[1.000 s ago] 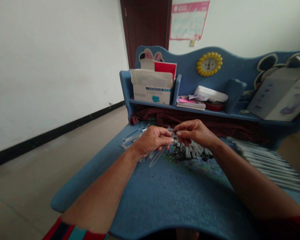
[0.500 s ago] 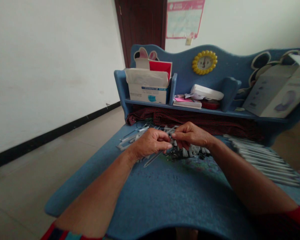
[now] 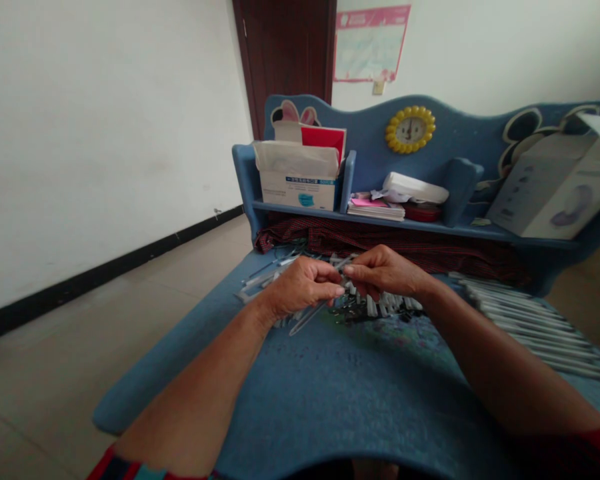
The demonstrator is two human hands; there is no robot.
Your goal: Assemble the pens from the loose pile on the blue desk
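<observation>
My left hand (image 3: pixel 307 287) is closed, its thumb and fingers pinching a slender translucent plastic strip (image 3: pixel 304 321) whose end sticks out toward the lower left. Facing it, my right hand (image 3: pixel 384 272) is closed too, fingertips almost meeting those of the left. What the right fingertips pinch is too small and too hidden to name. Beneath and behind both hands lies a pile of small white plastic pieces (image 3: pixel 390 303) mixed with small black parts (image 3: pixel 350 313). More pale strips (image 3: pixel 254 285) lie loose left of my left hand.
Long grey-white rods (image 3: pixel 545 327) lie in a row at the right of the blue table (image 3: pixel 300 400). A dark red checked cloth (image 3: pixel 380 237) is bunched under the shelf. On the shelf stand a mask box (image 3: pixel 295 190), a paper stack (image 3: pixel 375 210) and a white carton (image 3: pixel 555 180).
The view has shifted slightly, so the furniture sits a little lower in the picture. Both hands keep nearly the same pinch and place.
</observation>
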